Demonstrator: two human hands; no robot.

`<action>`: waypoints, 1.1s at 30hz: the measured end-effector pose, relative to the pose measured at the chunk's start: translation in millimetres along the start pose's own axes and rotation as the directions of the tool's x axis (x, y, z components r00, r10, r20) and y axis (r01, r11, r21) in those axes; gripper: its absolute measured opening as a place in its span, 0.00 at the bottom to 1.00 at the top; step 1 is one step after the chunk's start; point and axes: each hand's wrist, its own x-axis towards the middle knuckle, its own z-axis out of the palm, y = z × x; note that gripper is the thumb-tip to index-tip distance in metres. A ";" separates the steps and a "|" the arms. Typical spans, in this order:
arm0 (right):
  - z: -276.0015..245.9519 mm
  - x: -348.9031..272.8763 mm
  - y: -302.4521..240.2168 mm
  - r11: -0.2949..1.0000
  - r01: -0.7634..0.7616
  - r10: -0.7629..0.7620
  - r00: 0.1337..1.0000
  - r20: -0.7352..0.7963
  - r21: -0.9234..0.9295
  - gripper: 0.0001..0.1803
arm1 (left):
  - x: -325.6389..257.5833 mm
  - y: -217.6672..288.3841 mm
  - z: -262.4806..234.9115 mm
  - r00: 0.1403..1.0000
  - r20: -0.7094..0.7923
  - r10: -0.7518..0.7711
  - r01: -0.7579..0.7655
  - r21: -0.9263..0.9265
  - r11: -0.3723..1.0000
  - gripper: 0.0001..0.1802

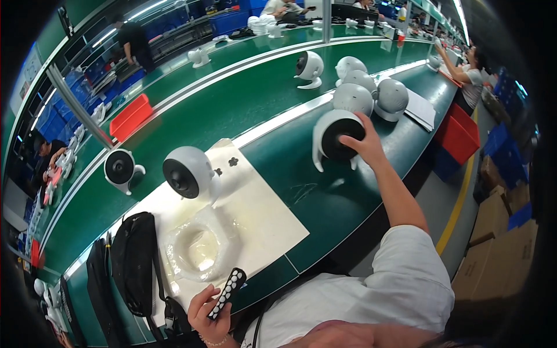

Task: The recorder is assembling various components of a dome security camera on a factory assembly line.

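Red bin (130, 118), contents unseen

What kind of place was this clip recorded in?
Most likely a factory assembly line: long green conveyor benches carry rows of identical white round fans, with red parts bins and other workers alongside. The right hand touches one fan; the left hand holds a black remote.

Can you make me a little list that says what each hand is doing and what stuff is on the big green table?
left hand: left hand holds a black remote control with white buttons
right hand: right hand touches the dark front of a round white fan
nearby: another white fan on a white mat, by a clear plastic bag
left side: black bag
surface: green conveyor table
also: red bin
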 end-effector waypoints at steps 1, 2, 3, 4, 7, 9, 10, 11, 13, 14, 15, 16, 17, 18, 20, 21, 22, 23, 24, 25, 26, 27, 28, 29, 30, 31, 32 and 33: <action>-19.0 -6.0 10.2 1.000 0.015 -0.014 0.999 -0.052 0.015 0.42 | -0.3 0.1 2.0 0.999 -0.039 -0.003 0.003 -0.013 1.000 0.15; -32.5 -8.9 16.4 0.999 0.020 -0.023 0.993 -0.112 -0.032 0.42 | -1.6 -0.2 0.5 0.999 -0.040 -0.001 0.000 -0.022 1.000 0.15; -43.2 -11.0 18.2 0.999 -0.020 0.012 0.985 -0.174 -0.049 0.42 | -2.8 -0.6 -2.3 0.999 -0.025 -0.038 0.038 -0.002 0.999 0.14; -57.0 -12.7 20.6 0.996 -0.064 0.046 0.969 -0.242 -0.065 0.42 | -2.6 -0.8 -3.2 0.997 -0.006 -0.073 0.073 0.016 0.997 0.13; -102.0 2.7 53.7 0.947 -0.146 -0.012 0.874 -0.486 -0.285 0.45 | -1.7 -1.5 -0.1 0.996 0.002 -0.091 0.091 -0.015 0.996 0.11; -129.0 14.9 74.9 0.905 -0.207 -0.074 0.783 -0.617 -0.372 0.46 | -0.1 -0.2 -0.7 0.996 0.011 -0.089 0.089 -0.020 0.996 0.11; -135.7 20.1 76.1 0.874 -0.277 -0.065 0.749 -0.660 -0.400 0.47 | 0.7 1.4 -0.2 0.997 -0.001 -0.082 0.082 -0.022 0.996 0.11; -140.9 25.0 77.6 0.839 -0.344 -0.059 0.712 -0.699 -0.421 0.47 | 0.9 3.2 0.7 0.997 -0.015 -0.075 0.075 -0.021 0.997 0.11; -146.7 35.9 86.6 0.854 -0.365 0.001 0.714 -0.701 -0.370 0.49 | -3.2 5.7 0.4 0.995 -0.036 -0.088 0.088 -0.024 0.996 0.11; -142.7 39.8 86.0 0.756 -0.447 -0.090 0.652 -0.752 -0.478 0.50 | -5.1 6.8 -0.6 0.993 -0.057 -0.105 0.104 -0.026 0.994 0.11; -137.2 43.0 85.6 0.637 -0.529 -0.193 0.595 -0.780 -0.561 0.50 | -6.2 6.0 -1.4 0.992 -0.063 -0.109 0.108 -0.016 0.994 0.11; -132.3 43.8 84.9 0.606 -0.435 -0.357 0.599 -0.717 -0.666 0.46 | -7.0 4.1 -2.3 0.994 -0.047 -0.100 0.100 -0.006 0.995 0.11; -126.4 41.8 83.6 0.589 -0.305 -0.457 0.639 -0.619 -0.749 0.42 | -7.7 3.9 -4.0 0.995 -0.033 -0.093 0.094 0.006 0.996 0.12; -106.4 41.3 69.1 0.564 -0.148 -0.553 0.662 -0.505 -0.812 0.38 | -4.4 7.4 -4.8 0.995 -0.031 -0.091 0.090 -0.027 0.996 0.12; -50.3 32.3 35.9 0.635 0.266 -0.635 0.715 -0.293 -0.725 0.23 | 0.8 10.8 -0.6 0.989 -0.064 -0.136 0.134 -0.033 0.990 0.15; -12.6 18.6 9.0 0.772 0.375 -0.508 0.849 -0.143 -0.514 0.18 | -0.3 8.1 0.6 0.986 -0.066 -0.155 0.153 -0.046 0.987 0.14; 20.3 3.1 -17.6 0.874 0.397 -0.397 0.916 0.057 -0.281 0.13 | 0.9 6.6 0.7 0.990 -0.063 -0.128 0.125 -0.059 0.990 0.14; 51.2 -5.6 -35.6 0.846 0.529 -0.495 0.824 0.277 -0.062 0.09 | 3.7 5.9 0.2 0.994 -0.054 -0.096 0.092 -0.076 0.993 0.14; 79.9 -11.7 -49.3 0.754 0.654 -0.535 0.666 0.519 -0.062 0.12 | 6.4 6.2 -1.6 0.997 -0.048 -0.053 0.050 -0.059 0.997 0.14; 109.6 -20.6 -61.7 0.813 0.580 -0.438 0.670 0.600 -0.053 0.20 | 6.6 6.9 -3.4 0.997 -0.055 -0.059 0.056 -0.058 0.997 0.14; 137.6 -27.6 -72.6 0.861 0.505 -0.338 0.655 0.676 -0.058 0.27 | 5.1 7.5 -5.2 0.996 -0.063 -0.064 0.060 -0.061 0.996 0.14; 162.1 -29.2 -82.4 0.919 0.393 -0.290 0.711 0.641 -0.020 0.37 | 2.6 8.2 -8.5 0.995 -0.076 -0.065 0.062 -0.037 0.997 0.15; 185.3 -28.5 -90.9 0.961 0.276 -0.232 0.760 0.608 0.022 0.46 | -0.9 8.1 -12.5 0.993 -0.094 -0.073 0.072 -0.017 0.997 0.15; 201.9 -22.9 -95.7 0.971 0.228 -0.228 0.780 0.582 0.075 0.52 | -4.1 8.9 -13.9 0.992 -0.101 -0.081 0.080 -0.012 0.997 0.15; 218.9 -14.8 -99.8 0.976 0.178 -0.219 0.802 0.555 0.127 0.57 | -6.8 9.5 -15.1 0.990 -0.106 -0.087 0.087 -0.009 0.996 0.15; 237.1 -8.8 -104.5 0.988 0.087 -0.146 0.808 0.571 0.130 0.60 | -8.4 10.3 -16.2 0.990 -0.110 -0.088 0.088 -0.004 0.996 0.15; 260.2 -2.9 -94.3 0.974 0.081 -0.191 0.794 0.577 0.211 0.57 | -7.9 11.9 -16.0 0.989 -0.114 -0.092 0.093 0.001 0.996 0.15; 280.5 0.0 -85.7 0.955 0.071 -0.234 0.780 0.581 0.290 0.55 | -8.5 12.7 -16.8 0.988 -0.115 -0.099 0.100 0.007 0.995 0.15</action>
